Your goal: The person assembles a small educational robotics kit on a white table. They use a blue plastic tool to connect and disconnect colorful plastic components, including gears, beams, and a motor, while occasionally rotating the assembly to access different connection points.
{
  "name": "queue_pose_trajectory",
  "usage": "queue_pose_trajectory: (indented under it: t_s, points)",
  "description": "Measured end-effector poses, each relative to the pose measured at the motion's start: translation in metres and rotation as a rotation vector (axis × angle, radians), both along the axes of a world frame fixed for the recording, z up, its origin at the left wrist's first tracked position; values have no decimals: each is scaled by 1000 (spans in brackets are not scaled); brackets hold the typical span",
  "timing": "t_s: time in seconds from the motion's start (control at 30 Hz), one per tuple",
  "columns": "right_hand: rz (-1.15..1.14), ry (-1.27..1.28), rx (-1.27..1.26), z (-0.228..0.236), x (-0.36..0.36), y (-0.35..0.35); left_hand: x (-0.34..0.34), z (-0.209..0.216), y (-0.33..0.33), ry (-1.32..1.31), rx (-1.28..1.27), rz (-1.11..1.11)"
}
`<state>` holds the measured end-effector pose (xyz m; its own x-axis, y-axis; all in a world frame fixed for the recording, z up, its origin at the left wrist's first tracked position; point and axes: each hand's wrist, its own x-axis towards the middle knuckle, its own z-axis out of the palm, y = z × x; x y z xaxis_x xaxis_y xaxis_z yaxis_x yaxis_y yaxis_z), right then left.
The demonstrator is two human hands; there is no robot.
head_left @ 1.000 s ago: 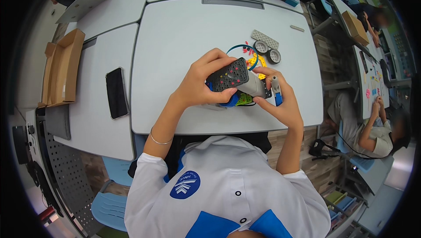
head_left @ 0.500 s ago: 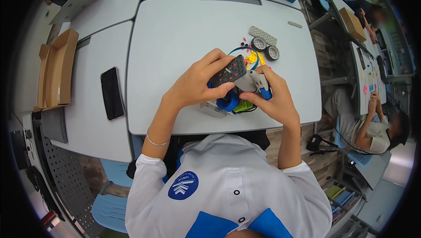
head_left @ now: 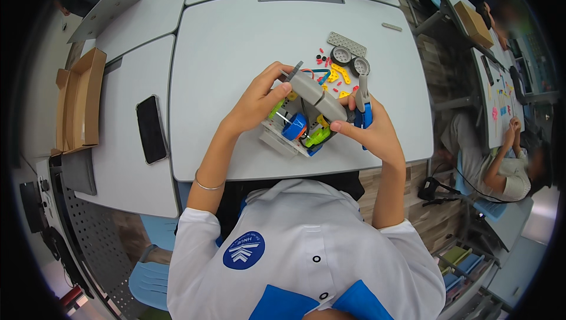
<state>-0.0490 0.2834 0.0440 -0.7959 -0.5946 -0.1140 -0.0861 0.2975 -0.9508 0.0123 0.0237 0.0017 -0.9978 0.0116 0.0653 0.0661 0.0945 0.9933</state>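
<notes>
Between my hands is a grey rounded motor-like block (head_left: 321, 96), tilted, with a dark perforated plate (head_left: 296, 69) seen edge-on at its upper left end. My left hand (head_left: 259, 99) is closed on that end. My right hand (head_left: 380, 134) grips a plier-like tool (head_left: 364, 102) with a grey head and blue handles, while its thumb presses the block's lower right end. Just below the block stands a partly built model (head_left: 283, 137) with a white base, a blue round part (head_left: 295, 126), lime green pieces and black cable. Some of my right fingers are hidden.
Two grey-hubbed wheels (head_left: 341, 56), a grey perforated plate (head_left: 346, 44) and loose yellow pieces (head_left: 338, 73) and red pins lie beyond my hands. A phone (head_left: 151, 129) and an open cardboard box (head_left: 81, 102) are on the left. People sit at tables on the right.
The grey block and dark plate have turned, so the plate now shows edge-on and the block's long side faces up. The tool now points upward, and more of the model is uncovered.
</notes>
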Motion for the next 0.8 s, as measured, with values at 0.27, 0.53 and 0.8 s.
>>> queue_pose_trajectory:
  t_s: [0.27, 0.53, 0.8]
  points:
    - [-156, -171, -213, -20, 7, -10, -5, -10, 8, -172, 86, 39]
    - [-228, -227, -294, -22, 12, -11, -7, 0, 12, -199, 157, 87]
    - [-224, -185, -280, -23, 10, -10, -7, 1, 14, -223, 215, 137]
